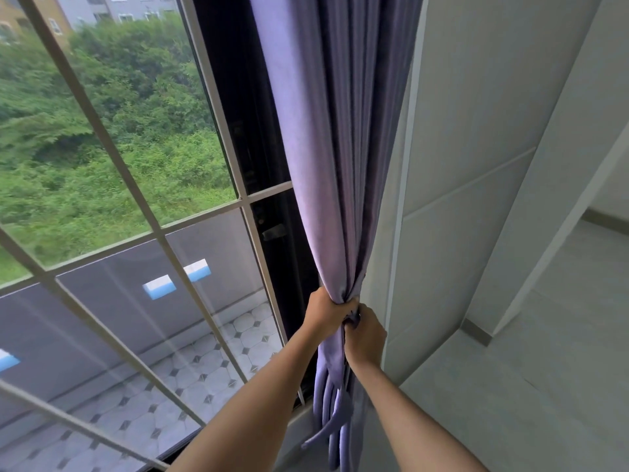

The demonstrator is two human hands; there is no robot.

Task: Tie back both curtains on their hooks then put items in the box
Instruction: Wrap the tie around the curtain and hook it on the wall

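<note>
Curtain (335,165) bunched at the wall, lower centre.
Both hands, left hand (328,310) and right hand (364,332), clamp fingers on it; folds may slip, hook unseen.

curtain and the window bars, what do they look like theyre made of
Curtain: woven fabric, purple, faintly sheened; it falls in soft folds and bunches where the left hand and right hand grip it. Window bars: probably painted metal, off-white, smooth and straight, though the view leaves that open.
</note>
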